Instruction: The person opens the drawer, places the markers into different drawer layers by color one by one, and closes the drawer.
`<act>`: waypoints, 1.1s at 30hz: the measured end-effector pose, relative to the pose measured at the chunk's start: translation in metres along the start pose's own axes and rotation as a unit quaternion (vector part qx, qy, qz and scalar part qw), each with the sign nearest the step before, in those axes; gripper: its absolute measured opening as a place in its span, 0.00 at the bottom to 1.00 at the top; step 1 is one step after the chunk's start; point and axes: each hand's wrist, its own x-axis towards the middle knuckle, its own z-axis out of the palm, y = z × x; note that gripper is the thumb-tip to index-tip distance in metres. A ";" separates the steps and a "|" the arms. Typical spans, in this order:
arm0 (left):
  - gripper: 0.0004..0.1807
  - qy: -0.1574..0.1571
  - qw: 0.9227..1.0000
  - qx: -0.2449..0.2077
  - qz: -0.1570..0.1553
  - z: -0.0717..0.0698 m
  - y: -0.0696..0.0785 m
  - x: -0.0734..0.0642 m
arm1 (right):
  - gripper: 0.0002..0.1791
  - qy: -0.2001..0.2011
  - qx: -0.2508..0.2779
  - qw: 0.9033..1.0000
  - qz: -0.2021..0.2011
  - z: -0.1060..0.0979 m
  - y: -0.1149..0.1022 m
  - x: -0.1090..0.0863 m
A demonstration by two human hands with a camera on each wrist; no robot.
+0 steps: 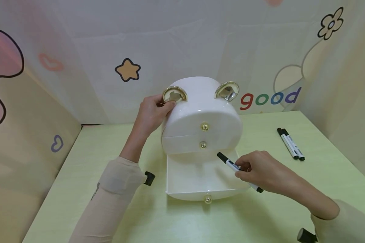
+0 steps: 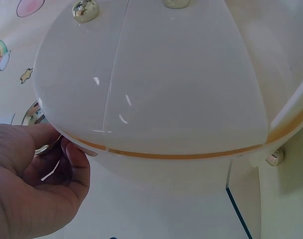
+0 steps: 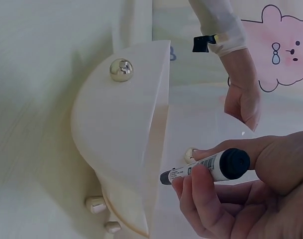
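A white rounded storage box (image 1: 197, 101) with gold-rimmed ears and gold knobs stands on the table, its bottom drawer (image 1: 185, 175) pulled out. My left hand (image 1: 152, 113) grips the gold-rimmed ear (image 1: 174, 93) on the box's left; the left wrist view shows the thumb and curled fingers at the box's edge (image 2: 42, 184). In my right hand (image 1: 261, 170) a whiteboard marker (image 1: 231, 164), white with black ends, is pinched between thumb and fingers. It slants over the right part of the drawer, apart from the drawer floor. The right wrist view shows the marker (image 3: 206, 168) end-on.
Two more black-and-white markers (image 1: 292, 144) lie side by side on the pale green table (image 1: 322, 189), right of the box. A printed curtain (image 1: 194, 44) hangs close behind the box and along both sides.
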 end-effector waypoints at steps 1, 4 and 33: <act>0.13 0.000 1.000 0.000 -0.001 0.000 0.000 0.000 | 0.12 -0.002 0.001 1.000 0.000 0.001 0.000 0.002; 0.14 0.000 1.000 0.003 -0.005 0.000 -0.001 0.000 | 0.12 -0.003 0.005 1.000 -0.003 0.002 -0.002 0.008; 0.13 -0.001 1.000 0.007 -0.002 0.000 -0.001 0.001 | 0.12 0.031 0.067 0.997 0.019 0.037 -0.015 0.051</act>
